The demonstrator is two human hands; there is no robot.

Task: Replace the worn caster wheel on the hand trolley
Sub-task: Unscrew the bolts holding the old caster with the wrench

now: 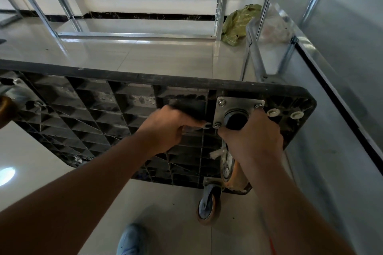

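At the trolley (145,83) corner, upturned on the floor: left hand (165,128) grips a wrench (207,125) beside the caster plate (238,107); right hand (255,132) grips the caster (236,120). Likely bolt work; next, seat wrench squarely. Three bolts visible, one loose wheel (209,207) below.

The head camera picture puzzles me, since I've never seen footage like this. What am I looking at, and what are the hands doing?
The camera sits on a person's head, looking down at their own arms. A black hand trolley is tipped up on its edge on the tiled floor, its ribbed underside facing the camera. The left hand holds a small wrench at a bolt on the metal mounting plate of a caster. The right hand closes its grip around that black caster wheel. An orange-rimmed caster shows below. Metal shelving and a green bag stand behind.
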